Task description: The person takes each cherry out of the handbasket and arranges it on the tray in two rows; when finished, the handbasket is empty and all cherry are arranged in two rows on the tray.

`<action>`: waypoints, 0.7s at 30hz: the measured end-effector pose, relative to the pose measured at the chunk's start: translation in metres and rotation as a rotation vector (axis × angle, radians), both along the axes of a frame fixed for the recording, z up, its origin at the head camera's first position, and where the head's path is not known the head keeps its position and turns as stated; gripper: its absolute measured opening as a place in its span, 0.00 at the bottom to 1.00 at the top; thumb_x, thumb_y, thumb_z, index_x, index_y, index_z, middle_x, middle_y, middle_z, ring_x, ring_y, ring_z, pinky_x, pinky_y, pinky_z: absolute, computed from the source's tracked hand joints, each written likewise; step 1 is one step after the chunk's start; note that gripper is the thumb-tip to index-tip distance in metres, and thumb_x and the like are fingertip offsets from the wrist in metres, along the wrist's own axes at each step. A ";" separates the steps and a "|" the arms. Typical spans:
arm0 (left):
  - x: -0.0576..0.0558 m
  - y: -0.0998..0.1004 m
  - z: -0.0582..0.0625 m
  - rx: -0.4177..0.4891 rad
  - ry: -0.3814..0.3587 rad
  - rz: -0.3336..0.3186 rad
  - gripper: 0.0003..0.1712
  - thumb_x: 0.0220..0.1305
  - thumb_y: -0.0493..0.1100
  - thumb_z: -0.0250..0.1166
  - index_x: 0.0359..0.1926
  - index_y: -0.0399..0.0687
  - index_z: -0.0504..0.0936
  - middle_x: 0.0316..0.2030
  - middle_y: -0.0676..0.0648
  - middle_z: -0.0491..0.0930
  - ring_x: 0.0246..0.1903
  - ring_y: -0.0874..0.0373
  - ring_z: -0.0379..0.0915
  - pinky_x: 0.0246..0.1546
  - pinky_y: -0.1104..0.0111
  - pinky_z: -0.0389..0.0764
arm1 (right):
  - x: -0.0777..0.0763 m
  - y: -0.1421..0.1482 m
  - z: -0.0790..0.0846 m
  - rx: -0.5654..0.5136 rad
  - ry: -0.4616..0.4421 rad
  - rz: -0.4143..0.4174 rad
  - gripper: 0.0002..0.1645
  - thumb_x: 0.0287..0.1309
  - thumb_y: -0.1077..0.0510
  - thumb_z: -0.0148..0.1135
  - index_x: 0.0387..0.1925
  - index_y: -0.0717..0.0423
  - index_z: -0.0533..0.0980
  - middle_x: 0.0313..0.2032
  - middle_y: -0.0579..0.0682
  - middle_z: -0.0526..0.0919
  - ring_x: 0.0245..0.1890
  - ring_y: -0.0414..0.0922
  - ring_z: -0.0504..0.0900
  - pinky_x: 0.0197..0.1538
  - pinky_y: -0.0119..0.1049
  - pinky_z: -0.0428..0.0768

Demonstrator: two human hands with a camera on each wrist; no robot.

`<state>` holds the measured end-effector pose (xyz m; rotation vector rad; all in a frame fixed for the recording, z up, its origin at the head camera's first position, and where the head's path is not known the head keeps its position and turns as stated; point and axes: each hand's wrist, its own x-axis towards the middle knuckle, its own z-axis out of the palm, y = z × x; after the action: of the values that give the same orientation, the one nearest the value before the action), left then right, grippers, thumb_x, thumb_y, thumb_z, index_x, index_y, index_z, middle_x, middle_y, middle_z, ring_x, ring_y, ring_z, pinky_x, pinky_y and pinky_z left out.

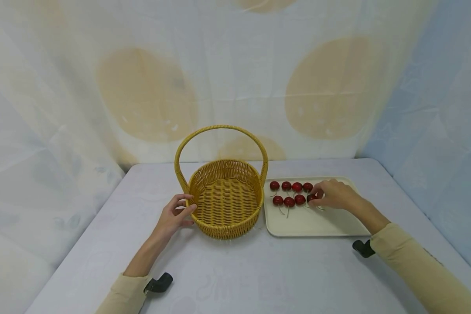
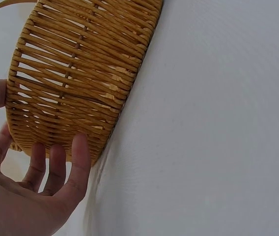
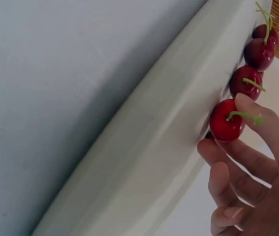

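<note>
A golden wicker basket point(image 1: 227, 198) with a tall arched handle point(image 1: 221, 127) stands in the middle of the table, its bottom bare. My left hand point(image 1: 173, 216) holds its left rim; in the left wrist view the thumb hooks over the rim while the fingers point(image 2: 82, 155) lie against the woven side point(image 2: 75, 64). On a cream tray point(image 1: 298, 224) to the right, several dark red cherries with stems lie in two rows. My right hand point(image 1: 335, 195) pinches the cherry point(image 3: 226, 121) at the right end of the front row, between thumb and fingers. Another cherry point(image 3: 246, 82) sits right beside it.
The tray's left edge comes close to the basket's right side. A white cloth covers the table point(image 1: 235, 274), and printed curtains point(image 1: 235, 65) hang behind and at both sides. Black wrist mounts point(image 1: 159, 282) stick out near both sleeves.
</note>
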<state>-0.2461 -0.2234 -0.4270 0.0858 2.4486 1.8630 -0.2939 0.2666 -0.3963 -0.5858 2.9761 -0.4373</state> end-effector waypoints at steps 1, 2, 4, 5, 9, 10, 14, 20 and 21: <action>0.000 0.000 0.000 0.000 -0.002 0.000 0.30 0.63 0.57 0.66 0.62 0.56 0.69 0.50 0.44 0.68 0.50 0.48 0.75 0.40 0.63 0.88 | 0.001 0.000 0.001 0.002 -0.003 -0.002 0.23 0.54 0.46 0.71 0.44 0.59 0.83 0.31 0.47 0.86 0.30 0.40 0.80 0.32 0.37 0.78; 0.000 0.000 0.000 0.001 -0.003 -0.002 0.29 0.64 0.56 0.66 0.63 0.56 0.69 0.50 0.45 0.68 0.50 0.48 0.75 0.41 0.62 0.88 | 0.001 0.000 0.001 0.005 -0.003 -0.002 0.23 0.54 0.46 0.71 0.43 0.59 0.83 0.30 0.46 0.86 0.30 0.40 0.80 0.32 0.37 0.78; 0.000 0.001 0.000 0.008 -0.004 -0.006 0.29 0.64 0.55 0.66 0.63 0.56 0.69 0.50 0.45 0.68 0.50 0.48 0.74 0.41 0.61 0.88 | 0.002 0.001 0.003 0.014 0.005 -0.003 0.22 0.54 0.45 0.71 0.42 0.57 0.83 0.30 0.45 0.86 0.30 0.39 0.79 0.32 0.36 0.77; 0.000 0.001 0.000 0.011 -0.003 -0.008 0.29 0.64 0.55 0.66 0.63 0.56 0.69 0.50 0.45 0.68 0.50 0.48 0.74 0.42 0.61 0.88 | 0.002 0.001 0.004 0.019 0.013 -0.001 0.22 0.54 0.44 0.71 0.42 0.57 0.83 0.30 0.45 0.86 0.30 0.39 0.80 0.32 0.36 0.77; -0.002 0.001 0.000 0.014 0.004 -0.015 0.29 0.64 0.56 0.66 0.63 0.55 0.69 0.49 0.45 0.68 0.49 0.48 0.75 0.42 0.60 0.88 | 0.003 0.001 0.011 0.048 0.037 -0.012 0.22 0.56 0.42 0.68 0.42 0.54 0.84 0.31 0.44 0.86 0.31 0.41 0.81 0.32 0.38 0.77; -0.002 0.001 0.000 0.011 0.008 -0.017 0.29 0.64 0.56 0.66 0.62 0.55 0.69 0.49 0.45 0.69 0.49 0.49 0.75 0.42 0.60 0.88 | 0.004 0.001 0.013 0.050 0.038 -0.013 0.22 0.56 0.42 0.68 0.42 0.54 0.84 0.31 0.44 0.86 0.31 0.41 0.81 0.32 0.38 0.77; -0.002 -0.002 0.000 -0.035 0.029 -0.034 0.29 0.64 0.57 0.66 0.61 0.53 0.70 0.50 0.43 0.69 0.48 0.51 0.75 0.41 0.60 0.88 | 0.007 0.000 0.020 0.047 0.033 -0.010 0.23 0.59 0.41 0.66 0.45 0.54 0.83 0.33 0.46 0.87 0.33 0.43 0.83 0.32 0.40 0.79; -0.002 -0.011 0.007 -0.228 0.105 -0.091 0.26 0.65 0.57 0.64 0.59 0.53 0.72 0.52 0.40 0.72 0.50 0.48 0.73 0.37 0.63 0.87 | 0.014 -0.002 0.032 0.036 0.046 -0.007 0.23 0.60 0.42 0.65 0.47 0.56 0.83 0.34 0.46 0.87 0.31 0.42 0.82 0.30 0.37 0.78; -0.001 -0.012 0.009 -0.269 0.127 -0.099 0.25 0.65 0.57 0.64 0.58 0.53 0.73 0.52 0.41 0.72 0.50 0.48 0.74 0.37 0.63 0.87 | 0.016 -0.002 0.035 0.035 0.054 -0.008 0.24 0.61 0.43 0.65 0.47 0.56 0.83 0.34 0.46 0.87 0.31 0.42 0.82 0.29 0.36 0.78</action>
<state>-0.2472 -0.2355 -0.4181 0.3131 2.6988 1.5183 -0.2782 0.2641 -0.3612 -0.5914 3.0312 -0.3756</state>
